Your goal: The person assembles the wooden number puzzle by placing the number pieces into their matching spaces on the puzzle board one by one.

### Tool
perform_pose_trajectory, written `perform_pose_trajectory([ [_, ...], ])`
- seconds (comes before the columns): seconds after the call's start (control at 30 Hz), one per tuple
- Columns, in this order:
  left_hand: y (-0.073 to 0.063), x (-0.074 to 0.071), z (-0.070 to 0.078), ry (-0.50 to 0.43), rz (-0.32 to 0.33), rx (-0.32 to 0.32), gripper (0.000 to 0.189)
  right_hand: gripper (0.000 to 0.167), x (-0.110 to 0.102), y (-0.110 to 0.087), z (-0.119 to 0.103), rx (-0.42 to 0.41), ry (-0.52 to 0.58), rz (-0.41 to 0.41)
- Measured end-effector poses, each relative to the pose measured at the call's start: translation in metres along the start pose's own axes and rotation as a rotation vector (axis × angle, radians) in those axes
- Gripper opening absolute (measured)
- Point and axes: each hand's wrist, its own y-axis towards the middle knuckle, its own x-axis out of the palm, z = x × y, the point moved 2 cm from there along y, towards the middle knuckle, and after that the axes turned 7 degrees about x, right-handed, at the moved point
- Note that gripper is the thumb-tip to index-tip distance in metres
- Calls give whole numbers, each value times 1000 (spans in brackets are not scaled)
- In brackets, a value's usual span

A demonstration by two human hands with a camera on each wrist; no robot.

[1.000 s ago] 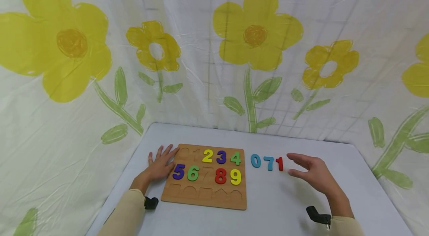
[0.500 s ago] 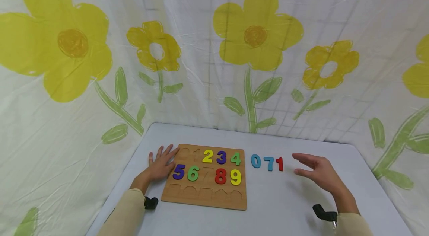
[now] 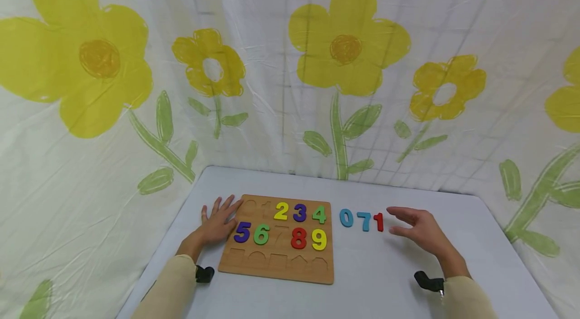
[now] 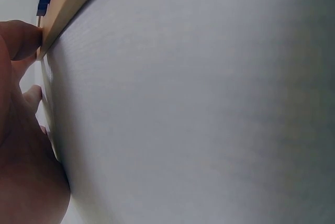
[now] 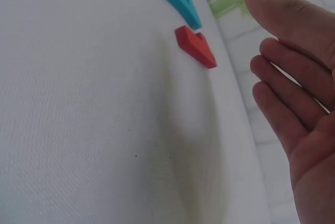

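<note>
Board [image 3: 277, 248] holds seven numerals [image 3: 299, 237], left hand [image 3: 216, 227] touching.

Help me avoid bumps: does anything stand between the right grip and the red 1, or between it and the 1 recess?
Nothing visible blocks the right grip from the red 1. Straight toward the 1 recess lie blue 7, blue 0, green 4, purple 3 and yellow 2.

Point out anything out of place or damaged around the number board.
The 0, 7 and 1 lie on the table right of the board, outside their slots, while the other digits sit in theirs. The board's bottom row holds no pieces. Nothing visible looks damaged.
</note>
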Motion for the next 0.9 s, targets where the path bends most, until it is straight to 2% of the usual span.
perform_pose_trajectory([
  [0.23,2,-1,4,42,-42,-38,65,60,11,8,5,74,11,-17],
  [0.43,2,-2,5,49,-43,-46,65,57,18,14,9,52,-4,-23],
  [0.63,2,-2,5,36,-29,-42,65,54,24,20,9,35,-73,-4],
  [0.9,2,-2,3,39,-42,-43,65,54,30,23,9,41,-123,10],
])
